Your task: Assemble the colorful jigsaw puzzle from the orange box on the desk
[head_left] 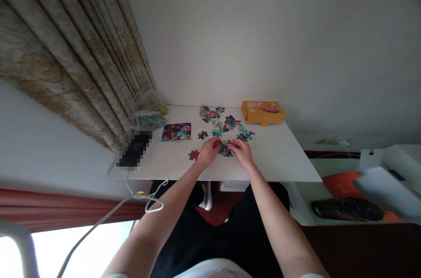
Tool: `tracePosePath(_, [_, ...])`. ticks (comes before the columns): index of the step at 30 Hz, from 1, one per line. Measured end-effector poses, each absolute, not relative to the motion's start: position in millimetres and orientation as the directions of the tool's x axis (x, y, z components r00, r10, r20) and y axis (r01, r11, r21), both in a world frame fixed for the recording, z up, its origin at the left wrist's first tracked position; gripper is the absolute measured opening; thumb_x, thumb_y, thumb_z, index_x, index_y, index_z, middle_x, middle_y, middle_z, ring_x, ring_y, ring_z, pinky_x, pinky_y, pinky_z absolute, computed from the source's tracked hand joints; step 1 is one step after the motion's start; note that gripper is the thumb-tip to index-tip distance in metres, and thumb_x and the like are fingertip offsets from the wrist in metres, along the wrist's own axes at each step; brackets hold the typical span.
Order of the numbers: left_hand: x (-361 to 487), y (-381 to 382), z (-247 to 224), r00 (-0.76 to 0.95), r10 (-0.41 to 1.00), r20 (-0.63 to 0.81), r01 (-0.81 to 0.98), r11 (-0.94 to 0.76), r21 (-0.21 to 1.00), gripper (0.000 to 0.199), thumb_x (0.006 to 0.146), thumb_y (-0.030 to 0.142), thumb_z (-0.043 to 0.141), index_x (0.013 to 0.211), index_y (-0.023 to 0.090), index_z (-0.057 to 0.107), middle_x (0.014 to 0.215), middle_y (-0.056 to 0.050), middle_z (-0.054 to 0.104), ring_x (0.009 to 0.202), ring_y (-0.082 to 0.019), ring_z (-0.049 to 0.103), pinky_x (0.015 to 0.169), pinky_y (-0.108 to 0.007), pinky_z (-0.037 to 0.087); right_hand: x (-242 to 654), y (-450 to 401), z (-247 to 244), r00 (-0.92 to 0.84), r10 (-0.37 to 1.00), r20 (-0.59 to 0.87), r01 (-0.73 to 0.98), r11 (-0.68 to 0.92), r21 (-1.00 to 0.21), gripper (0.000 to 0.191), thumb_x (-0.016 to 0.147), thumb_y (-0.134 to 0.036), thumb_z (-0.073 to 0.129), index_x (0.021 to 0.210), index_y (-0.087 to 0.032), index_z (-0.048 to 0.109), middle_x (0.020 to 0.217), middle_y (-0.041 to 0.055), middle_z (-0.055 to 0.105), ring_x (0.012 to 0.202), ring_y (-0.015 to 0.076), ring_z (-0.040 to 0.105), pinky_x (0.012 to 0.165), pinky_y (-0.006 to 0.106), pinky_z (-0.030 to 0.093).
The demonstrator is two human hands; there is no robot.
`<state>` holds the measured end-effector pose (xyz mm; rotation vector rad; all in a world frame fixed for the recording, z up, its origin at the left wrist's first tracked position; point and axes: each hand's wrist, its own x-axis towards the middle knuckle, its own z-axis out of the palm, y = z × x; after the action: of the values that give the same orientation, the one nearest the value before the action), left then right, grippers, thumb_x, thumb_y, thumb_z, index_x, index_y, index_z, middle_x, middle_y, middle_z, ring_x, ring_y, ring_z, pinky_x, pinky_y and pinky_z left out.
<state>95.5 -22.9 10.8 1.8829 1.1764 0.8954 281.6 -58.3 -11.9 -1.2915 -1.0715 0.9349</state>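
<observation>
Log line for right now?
left hand: at puzzle pieces | right hand: at same cluster | picture sheet: left | orange box: far right

Patterned curtain (75, 37) at left, pale cable (98, 222) below, dark shoe (348, 209) at right.

Both bare forearms reach up from the bottom edge of the frame, angling inward. The left hand (209, 151) and right hand (241, 150) sit close together but apart, just below the centre, fingers bent and thumbs and fingertips pinched toward each other.
</observation>
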Motion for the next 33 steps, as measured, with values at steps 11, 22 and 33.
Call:
tracePosePath(11, [5.2,-10.6,-2.1,0.049,0.954,0.295,0.461,-0.284,0.841,0.027,0.091,0.019,0.062,0.116,0.018,0.071,0.091,-0.003,0.074,0.079,-0.016,0.069,0.080,-0.029,0.057,281.9,-50.7,-31.4,0.385,0.885,0.263,0.417,0.088,-0.905,0.041,0.090,-0.062,0.058,0.094,-0.022,0.070,0.090,0.0089,0.074,0.078,0.0243,0.066,0.079,0.039,0.053])
tracePosePath(22, [-2.2,-9.7,-15.2,0.067,0.935,0.347,0.556,-0.324,0.765,0.023,0.095,0.020,0.060,0.115,0.022,0.071,0.102,-0.006,0.076,0.089,-0.020,0.072,0.086,-0.034,0.059,269.0,-45.5,-18.6,0.222,0.886,0.408,0.700,0.146,-0.699,0.026,0.098,-0.043,0.055,0.097,-0.023,0.072,0.100,0.0139,0.069,0.099,0.0308,0.062,0.092,0.047,0.051])
tracePosePath(33, [-2.2,-11.8,-9.8,0.130,0.917,0.376,0.610,-0.373,0.700,0.023,0.092,0.012,0.055,0.103,0.022,0.073,0.104,-0.007,0.075,0.097,-0.022,0.071,0.092,-0.037,0.059,217.6,-22.9,7.6,-0.056,0.954,0.296,0.905,0.174,-0.389,0.023,0.099,-0.027,0.057,0.112,-0.025,0.075,0.119,0.0141,0.071,0.113,0.0344,0.061,0.094,0.048,0.045])
